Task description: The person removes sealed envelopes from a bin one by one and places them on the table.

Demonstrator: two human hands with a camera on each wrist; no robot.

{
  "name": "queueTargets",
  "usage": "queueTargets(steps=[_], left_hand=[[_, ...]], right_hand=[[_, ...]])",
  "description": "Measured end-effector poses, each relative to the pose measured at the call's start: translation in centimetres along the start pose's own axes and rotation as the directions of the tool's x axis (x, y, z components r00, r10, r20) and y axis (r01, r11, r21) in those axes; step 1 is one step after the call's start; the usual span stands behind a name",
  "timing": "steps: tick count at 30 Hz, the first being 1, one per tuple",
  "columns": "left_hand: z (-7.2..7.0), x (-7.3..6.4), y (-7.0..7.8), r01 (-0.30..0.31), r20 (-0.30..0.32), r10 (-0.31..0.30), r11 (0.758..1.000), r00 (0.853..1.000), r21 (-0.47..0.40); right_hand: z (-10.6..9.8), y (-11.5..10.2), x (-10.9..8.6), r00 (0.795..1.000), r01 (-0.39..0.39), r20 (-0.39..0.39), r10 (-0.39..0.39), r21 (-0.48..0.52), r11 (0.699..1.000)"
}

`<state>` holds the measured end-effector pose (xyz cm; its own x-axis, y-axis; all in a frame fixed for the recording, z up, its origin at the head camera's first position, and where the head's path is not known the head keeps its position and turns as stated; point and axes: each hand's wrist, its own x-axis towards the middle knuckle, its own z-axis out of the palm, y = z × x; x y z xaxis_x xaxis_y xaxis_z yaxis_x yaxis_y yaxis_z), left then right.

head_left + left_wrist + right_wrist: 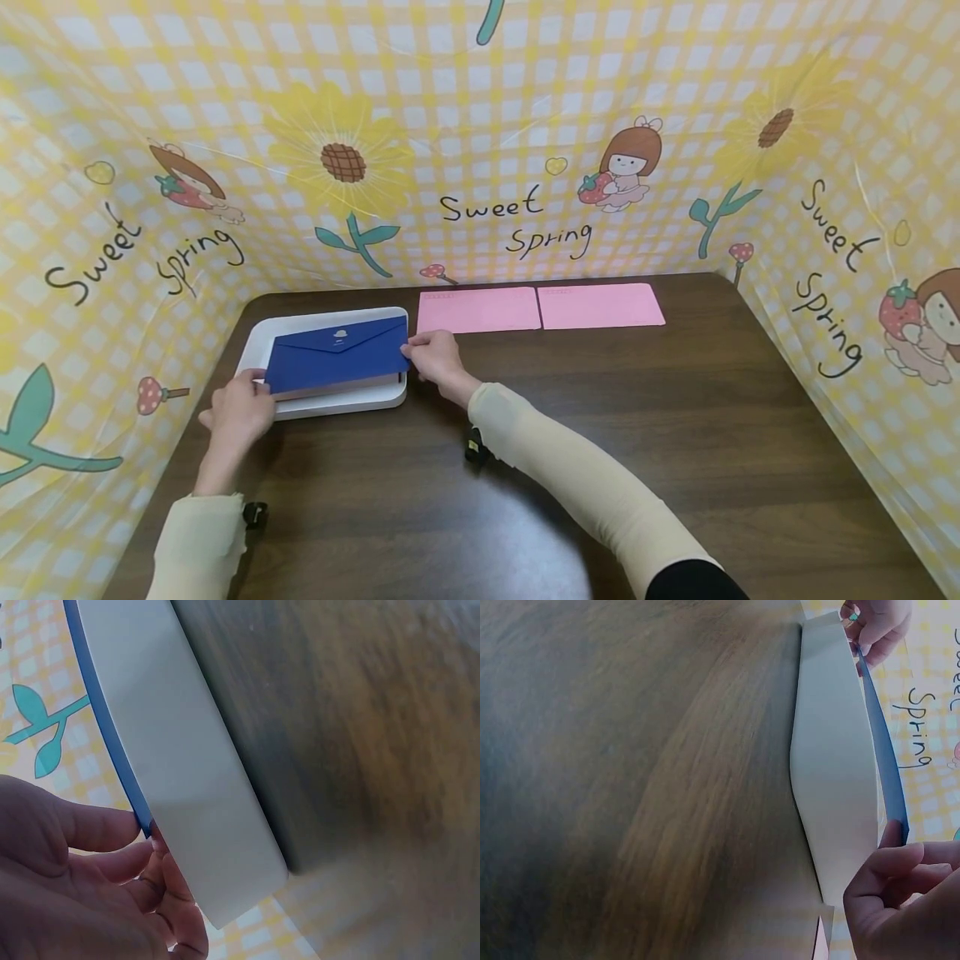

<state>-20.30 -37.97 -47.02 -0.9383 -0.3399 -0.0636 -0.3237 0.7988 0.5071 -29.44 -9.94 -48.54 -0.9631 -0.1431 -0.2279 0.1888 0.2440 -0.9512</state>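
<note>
A blue envelope [337, 358] with a pointed flap and a small pale emblem lies over a shallow white tray [322, 411] at the table's back left. My left hand [242, 408] pinches the envelope's near left corner between thumb and fingers, at the tray's edge. On the opposite side, my right hand [438, 360] pinches the envelope's right edge. From the left wrist view, the envelope [112, 750] shows as a thin blue strip above the tray wall [180, 765]. A pale layer shows under the envelope's near edge.
Two pink envelope-like sheets [478, 310] [602, 306] lie side by side along the table's back edge, right of the tray. The dark wooden table [570, 400] is bordered by a yellow checked cloth [480, 133] with printed flowers and lettering.
</note>
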Motion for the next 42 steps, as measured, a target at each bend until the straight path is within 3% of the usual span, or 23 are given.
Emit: queueTargets(steps=[17, 25, 33, 42], left_hand=[[0.2, -0.5, 0.1, -0.097, -0.008, 0.097, 0.995, 0.995, -0.011], [-0.9, -0.4, -0.4, -0.104, -0.036, 0.106, 0.993, 0.994, 0.048], [-1.0, -0.7, -0.9, -0.123, 0.114, 0.106, 0.98, 0.988, 0.155], [-1.2, -1.0, -0.7, -0.132, 0.154, 0.107, 0.978, 0.982, 0.159]], right_hand=[[-1.4, 0.5, 0.4, 0.996, -0.08, 0.028, 0.08, 0.016, 0.997], [-2.0, 0.6, 0.6, 0.995, -0.097, 0.029, 0.097, 0.009, 0.995], [-2.6, 0.9, 0.7, 0.994, -0.102, 0.036, 0.102, 0.0, 0.995], [-3.7, 1.2, 0.8, 0.995, -0.09, 0.034, 0.09, -0.006, 0.996]])
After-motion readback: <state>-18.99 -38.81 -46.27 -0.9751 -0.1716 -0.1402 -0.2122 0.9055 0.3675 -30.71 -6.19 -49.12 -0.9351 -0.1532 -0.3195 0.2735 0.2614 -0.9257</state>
